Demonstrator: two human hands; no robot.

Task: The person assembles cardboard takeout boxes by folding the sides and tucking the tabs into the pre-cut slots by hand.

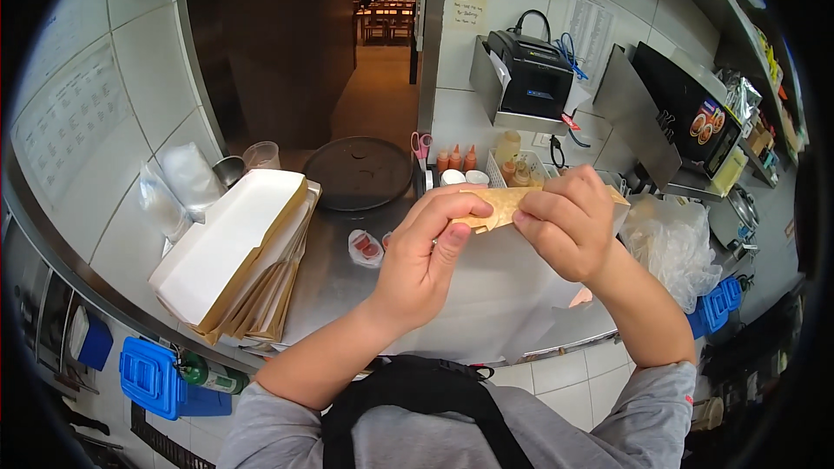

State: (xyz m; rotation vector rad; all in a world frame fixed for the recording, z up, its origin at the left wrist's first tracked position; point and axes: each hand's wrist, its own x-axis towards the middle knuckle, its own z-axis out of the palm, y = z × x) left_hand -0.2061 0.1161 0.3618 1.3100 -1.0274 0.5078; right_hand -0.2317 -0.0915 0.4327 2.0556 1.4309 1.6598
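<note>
Both my hands are raised over the steel counter, gripping a tan folded sheet (497, 207) between them. Whether it is brown paper or something else is unclear. My left hand (424, 247) pinches its left end, thumb below and fingers above. At the other end my right hand (566, 224) is closed, with its knuckles up, and a tip of the sheet sticks out past it. Beneath them lies a broad white sheet (434, 317) on the counter. A small plastic bag with red contents (365, 247) rests just left of my left hand.
Stacked white-and-brown cardboard trays (230, 247) stand at the left, beside a round dark tray (359, 174). Behind my hands are red-orange sauce bottles (456, 159), pink-handled scissors (421, 144) and white tubs (453, 177). Clear plastic bags (669, 247) hang at the right. A black printer (532, 74) sits on a wall shelf.
</note>
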